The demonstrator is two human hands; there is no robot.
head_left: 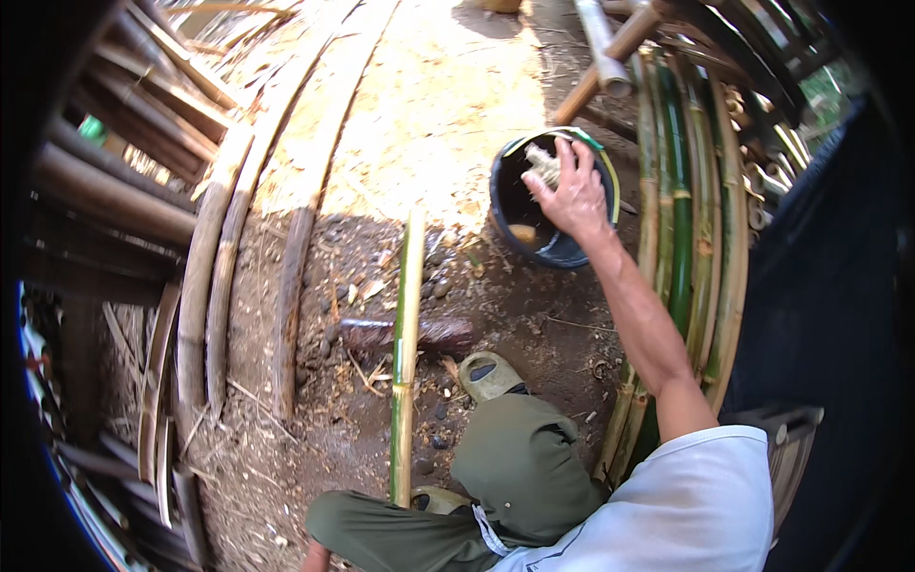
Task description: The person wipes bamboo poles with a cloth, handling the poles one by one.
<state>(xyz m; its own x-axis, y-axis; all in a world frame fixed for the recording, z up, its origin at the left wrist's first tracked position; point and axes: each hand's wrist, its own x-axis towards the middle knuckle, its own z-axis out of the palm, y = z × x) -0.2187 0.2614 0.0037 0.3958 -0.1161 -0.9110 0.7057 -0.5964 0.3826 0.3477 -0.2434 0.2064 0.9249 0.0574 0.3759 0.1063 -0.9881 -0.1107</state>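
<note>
My right hand reaches over a black bucket with a yellow-green band at its rim. Between its thumb and fingers is a pale, frayed, fibrous wad. Inside the bucket a tan lump shows near the wall; the rest of the inside is dark. A half-green, half-pale bamboo pole runs from beside my feet across a wet brown log. Only a bit of my left hand shows at the lower edge beside my knee, its fingers hidden.
Green and yellow bamboo poles lie lengthwise on the right, beside a dark sheet. Long weathered poles lie to the left, near stacked bamboo. Stones and chips litter the dirt ground. My sandal is near the log.
</note>
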